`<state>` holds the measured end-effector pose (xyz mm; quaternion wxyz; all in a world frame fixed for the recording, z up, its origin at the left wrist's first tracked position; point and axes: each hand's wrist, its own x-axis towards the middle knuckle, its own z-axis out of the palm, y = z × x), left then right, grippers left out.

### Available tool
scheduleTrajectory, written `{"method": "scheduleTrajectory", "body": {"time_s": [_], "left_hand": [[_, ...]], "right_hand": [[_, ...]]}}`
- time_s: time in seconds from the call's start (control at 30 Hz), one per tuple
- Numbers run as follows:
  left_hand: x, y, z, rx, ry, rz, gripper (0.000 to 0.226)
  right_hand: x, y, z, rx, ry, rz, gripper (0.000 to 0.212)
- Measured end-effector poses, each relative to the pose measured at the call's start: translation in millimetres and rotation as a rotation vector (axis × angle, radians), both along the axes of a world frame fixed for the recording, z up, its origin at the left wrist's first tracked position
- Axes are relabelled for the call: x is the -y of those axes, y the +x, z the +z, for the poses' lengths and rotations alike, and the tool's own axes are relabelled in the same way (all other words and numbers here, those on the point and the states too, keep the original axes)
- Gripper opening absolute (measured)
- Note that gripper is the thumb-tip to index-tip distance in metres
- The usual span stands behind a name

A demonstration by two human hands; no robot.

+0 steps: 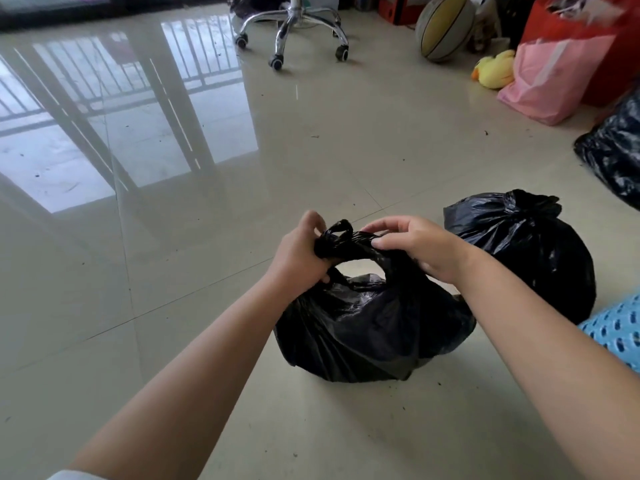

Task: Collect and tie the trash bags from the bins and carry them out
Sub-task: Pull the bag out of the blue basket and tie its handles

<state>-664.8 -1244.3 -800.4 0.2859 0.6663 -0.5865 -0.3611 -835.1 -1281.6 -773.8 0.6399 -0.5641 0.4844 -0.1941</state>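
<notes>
Black trash bag (367,327) on the glossy tiled floor (173,271), low in the middle of the view, its top gathered into a twisted neck with a small loop sticking up at the knot (337,237). Left hand (301,258) closed tight around the left end of that neck, fist clenched on the plastic just under the loop. Right hand (419,247) on the other side of the knot, thumb and fingertips pinching the stretched plastic, remaining fingers curled down over the bag's shoulder. Small gap between the neck and the bulging body of the bag, pale floor visible through it. Just to the right and slightly behind, touching or nearly touching the first, second black trash bag (530,251), already knotted at the top. Lower right edge, blue perforated plastic object (616,330), only partly in frame, too cropped to name for sure. Far right edge, third black bag (616,147), also partly cut off. Farther back, from left to right: reflection of a window railing on the floor; chrome chair base (294,29) on castors; basketball (445,27); yellow plush duck (493,69) just beside a pink plastic bag (543,81); red bag (595,32) behind the pink one.
</notes>
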Motion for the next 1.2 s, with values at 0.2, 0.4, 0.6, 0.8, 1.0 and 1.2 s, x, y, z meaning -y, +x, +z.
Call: {"method": "scheduleTrajectory", "body": {"time_s": [0.2,0.4,0.6,0.8,1.0,1.2], "left_hand": [[4,-7,0,-0.130,-0.183,0.258,0.026],[-2,-7,0,-0.512,-0.115,0.230,0.042],[-1,6,-3,-1.137,0.113,0.121,0.047],[7,7,8,-1.614,0.080,0.253,0.057],[15,8,25,-1.942,-0.118,0.535,0.047],[-1,35,-11,-0.994,0.015,0.239,0.055]], "right_hand": [[6,3,-1,-0.025,0.192,0.004,0.032],[4,-2,0,-0.418,0.271,0.356,0.032],[9,0,-1,-0.438,-0.254,-0.094,0.028],[12,7,21,0.772,0.033,-0.661,0.027],[19,6,44,0.959,0.033,-0.602,0.040],[25,-38,-8,-0.182,-0.429,-0.393,0.036]]}}
